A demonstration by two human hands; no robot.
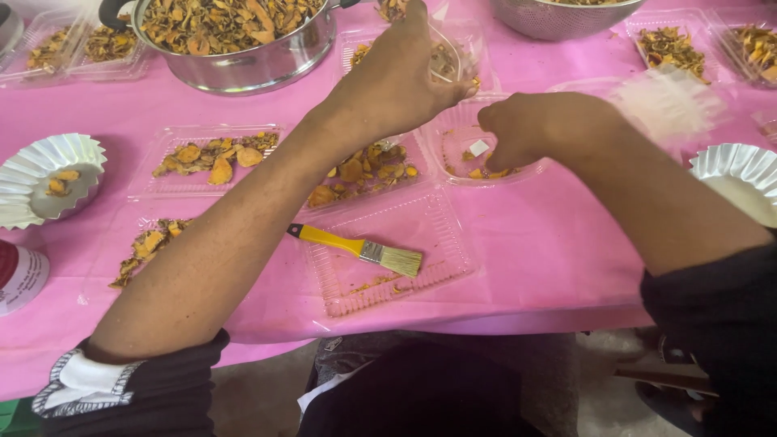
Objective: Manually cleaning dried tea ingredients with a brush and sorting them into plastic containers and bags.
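Head view: left hand (405, 77) lifts clear tray (453, 57); right hand (538, 129) in bowl (453, 158).

Probably a small food-packing workplace, pink cloth covering the table (558, 259), steel pot (243, 48) brimming with dried orange slices, clear plastic trays (388, 251) lying in rows, pleated paper cups (48, 174) waiting alongside

Left hand (396, 77) back-on to the camera: fingertips and whatever they pinch stay hidden behind it. Right hand (538, 129) curled over the round clear tray (461, 150); fingertips out of sight, grip unclear. White fluted stack (668, 101) blurred. Steel pot (235, 40) and colander (566, 16) cut by top edge. Red-and-white can (18, 275) cut at left. Left forearm hides part of the middle tray (368, 174).
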